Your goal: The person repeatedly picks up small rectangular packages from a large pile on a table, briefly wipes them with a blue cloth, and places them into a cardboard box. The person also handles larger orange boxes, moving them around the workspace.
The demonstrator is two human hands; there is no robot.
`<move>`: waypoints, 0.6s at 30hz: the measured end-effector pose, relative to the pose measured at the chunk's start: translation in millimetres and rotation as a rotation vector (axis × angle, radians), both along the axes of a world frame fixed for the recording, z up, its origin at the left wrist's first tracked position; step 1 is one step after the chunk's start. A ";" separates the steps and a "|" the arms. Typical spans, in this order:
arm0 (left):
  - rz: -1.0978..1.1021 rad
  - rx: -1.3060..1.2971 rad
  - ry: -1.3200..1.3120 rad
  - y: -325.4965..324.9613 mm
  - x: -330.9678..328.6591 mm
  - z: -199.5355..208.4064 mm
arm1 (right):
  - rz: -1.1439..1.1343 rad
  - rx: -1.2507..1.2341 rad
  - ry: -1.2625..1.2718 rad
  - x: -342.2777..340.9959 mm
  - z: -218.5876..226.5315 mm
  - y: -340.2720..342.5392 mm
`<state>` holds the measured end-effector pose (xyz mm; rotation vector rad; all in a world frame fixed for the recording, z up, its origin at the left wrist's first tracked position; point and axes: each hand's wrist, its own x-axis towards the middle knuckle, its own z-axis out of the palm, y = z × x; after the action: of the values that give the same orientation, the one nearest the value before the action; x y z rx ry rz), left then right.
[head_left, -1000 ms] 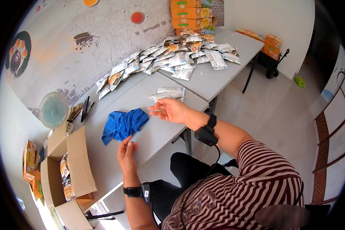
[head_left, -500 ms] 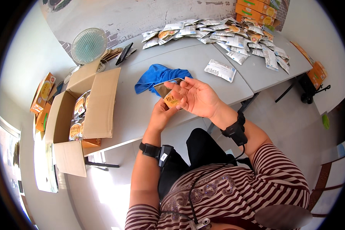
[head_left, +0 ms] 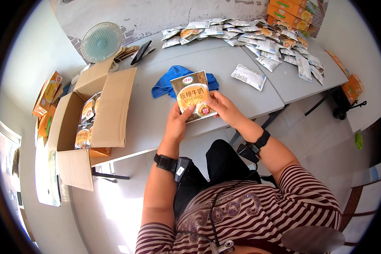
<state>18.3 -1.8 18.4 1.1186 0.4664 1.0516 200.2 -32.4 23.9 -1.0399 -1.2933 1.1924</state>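
Observation:
Between both hands I hold a brown and yellow milk pouch (head_left: 192, 95), its printed front facing up toward me. My left hand (head_left: 178, 122) grips its lower left side, thumb laid across the front. At the right edge, my right hand (head_left: 225, 109) is closed on the same pouch, thumb on top. The pouch is over the near part of the table, partly covering a crumpled blue cloth (head_left: 161, 86). To the right lies a single pouch (head_left: 248, 77) with its white back up.
An open cardboard box (head_left: 111, 108) with several pouches (head_left: 84, 134) inside stands at the left. A long heap of pouches (head_left: 258, 41) covers the table's far side. Behind are a fan (head_left: 101, 42) and a phone-like black device (head_left: 140, 52). Orange cartons (head_left: 288, 13) are stacked at far right.
My right hand has come down from above the pouch and now grips its right edge. The pouch has turned so its whole front shows. The view has shifted slightly.

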 end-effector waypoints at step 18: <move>0.087 -0.207 -0.282 1.1 -2.8 1.6 | 0.279 -0.125 0.055 8.9 -3.9 -2.6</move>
<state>15.5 -0.8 20.0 0.7583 0.3906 1.1880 209.2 -35.1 20.0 -0.9277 -1.3656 1.5188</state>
